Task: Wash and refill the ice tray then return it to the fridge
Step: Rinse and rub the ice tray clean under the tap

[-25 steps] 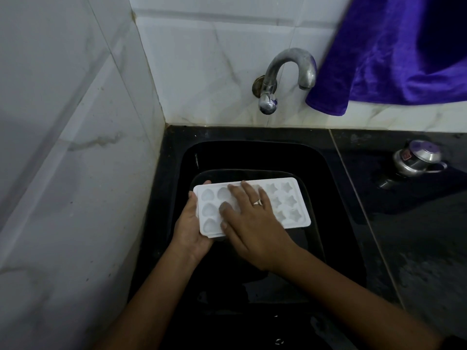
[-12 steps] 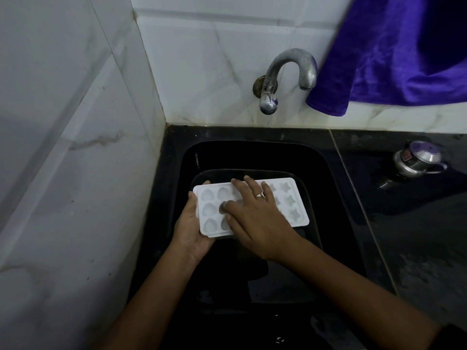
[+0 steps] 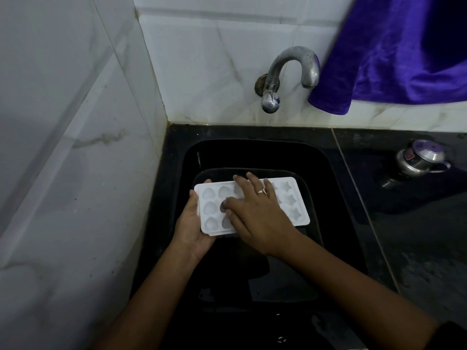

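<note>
Washing stage: tray [image 3: 290, 201] held over the sink [image 3: 252, 152].
The left hand [image 3: 192, 224] grips the tray's left end; the right hand [image 3: 260, 215] lies across the moulds, its fingers [image 3: 249, 184] nearly straight and holding nothing. No water shows at the tap [image 3: 290, 72]. Rinsing, refilling and the fridge likely remain.

ice tray [image 3: 290, 198] over sink [image 3: 336, 198], below tap [image 3: 290, 72].

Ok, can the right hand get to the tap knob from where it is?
Probably yes. The right hand lies flat on the ice tray, and nothing stands between it and the tap knob on the wall beyond; the purple cloth hangs clear of it.
</note>
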The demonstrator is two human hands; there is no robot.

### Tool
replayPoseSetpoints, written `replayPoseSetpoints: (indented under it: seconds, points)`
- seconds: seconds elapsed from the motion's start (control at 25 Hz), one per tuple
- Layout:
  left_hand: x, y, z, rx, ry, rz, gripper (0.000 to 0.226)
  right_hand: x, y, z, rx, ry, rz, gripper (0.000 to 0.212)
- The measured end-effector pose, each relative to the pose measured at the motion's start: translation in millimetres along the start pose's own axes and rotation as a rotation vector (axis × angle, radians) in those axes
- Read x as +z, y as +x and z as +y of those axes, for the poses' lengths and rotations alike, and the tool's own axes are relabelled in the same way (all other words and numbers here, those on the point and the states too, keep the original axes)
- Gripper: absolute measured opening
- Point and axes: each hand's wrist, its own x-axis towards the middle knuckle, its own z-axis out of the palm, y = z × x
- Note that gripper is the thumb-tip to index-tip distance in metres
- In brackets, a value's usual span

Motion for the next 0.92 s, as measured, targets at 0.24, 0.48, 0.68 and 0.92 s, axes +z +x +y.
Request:
replayPoseSetpoints:
  seconds: [0.24, 0.48, 0.68, 0.92]
  points:
    - [-2.0, 0.5, -1.0, 0.007, 0.02, 0.002, 0.054, 2.6, -4.6, -2.0, -0.002, -0.01, 0.004, 0.037]
    - [1.9, -1.5, -4.8, -0.015, -0.008, 0.0, 0.055, 3.9, -4.1, -5.7, -0.046, -0.071, 0.01, 0.043]
    - [-0.4, 2.1, -2.6, 0.02, 0.002, 0.016, 0.051, 0.6, -6.6, 1.4, 0.004, -0.021, 0.019, 0.038]
    - [1.6, 0.4, -7.3, -0.02, -0.015, 0.015, 0.052, -0.2, -4.6, -6.2, 0.018, -0.01, 0.021, 0.04]
